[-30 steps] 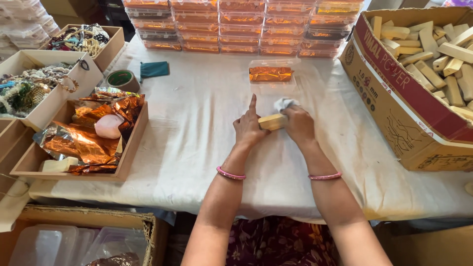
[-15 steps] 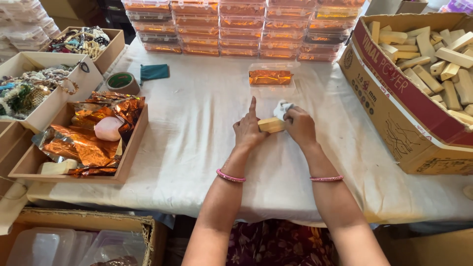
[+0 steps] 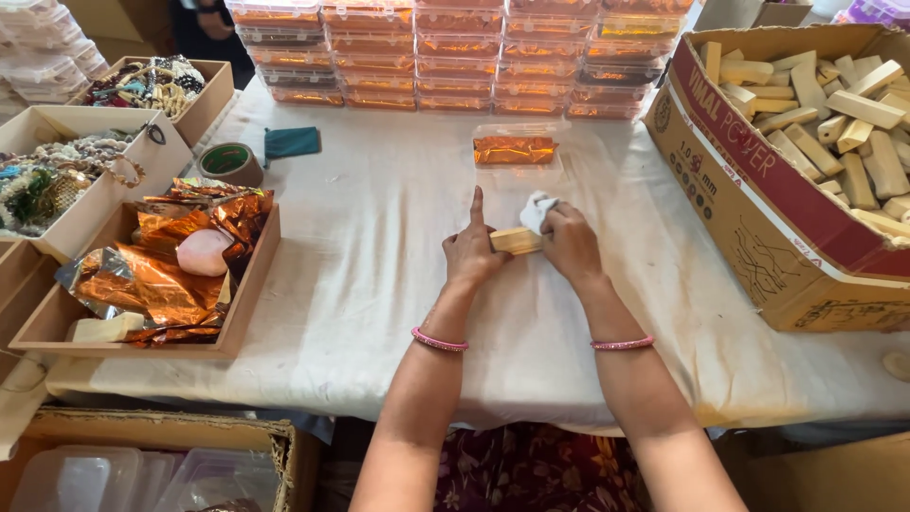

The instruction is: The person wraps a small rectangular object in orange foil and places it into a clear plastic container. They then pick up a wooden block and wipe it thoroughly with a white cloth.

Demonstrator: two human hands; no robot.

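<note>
Wood block [image 3: 517, 240], pale, short, is lying crosswise at table centre on white cloth cover [image 3: 379, 246], clamped betw. both hands. Left hand [image 3: 471, 254] is gripping block's left end, index finger pointing straight up/away. Right hand [image 3: 569, 243] is closing on right end while pressing small white rag [image 3: 537, 210] against top of block. Step in hand, by judgement: wiping/cleaning block w/ rag. Next move prob. calls for firm left-hand hold, rag strokes along each face, block rotated betw. strokes. Clear plastic case [image 3: 515, 152] w/ orange foil is sitting just beyond hands. Cardboard box [image 3: 758, 209] of similar blocks is standing at right; tray [image 3: 248, 284] w/ orange foil sheets at left.
</note>
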